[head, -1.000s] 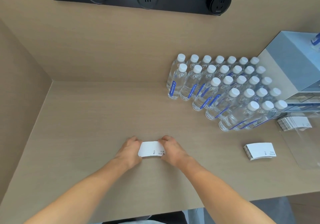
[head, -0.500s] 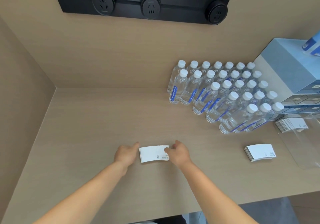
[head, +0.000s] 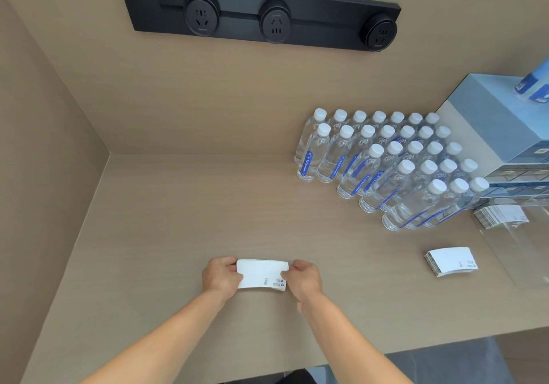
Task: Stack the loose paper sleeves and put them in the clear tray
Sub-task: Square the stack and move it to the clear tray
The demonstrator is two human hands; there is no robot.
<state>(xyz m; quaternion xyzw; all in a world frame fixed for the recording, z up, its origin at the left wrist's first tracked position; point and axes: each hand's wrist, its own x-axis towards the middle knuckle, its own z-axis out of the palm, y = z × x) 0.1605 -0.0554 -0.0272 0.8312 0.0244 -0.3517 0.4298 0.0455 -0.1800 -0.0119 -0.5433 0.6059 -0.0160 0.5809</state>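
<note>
Two hands on the counter (head: 178, 220), left hand (head: 221, 276) and right hand (head: 304, 278) clamped on sleeve stack (head: 261, 273) ends

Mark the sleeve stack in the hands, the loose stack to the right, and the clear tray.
held sleeve stack (head: 261, 273), head view, white top face.
loose sleeve stack (head: 451, 260), head view, top sleeve's centre.
clear tray (head: 523, 253), head view, bare transparent floor.

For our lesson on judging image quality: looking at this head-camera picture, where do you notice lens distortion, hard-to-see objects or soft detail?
Head view: the wide lens bends the socket strip and leans the water bottles outward; the clear tray at the right edge nearly vanishes against the table; light is even, with faint shadows; print on the paper stack between the left hand and right hand is too soft to read.
</note>
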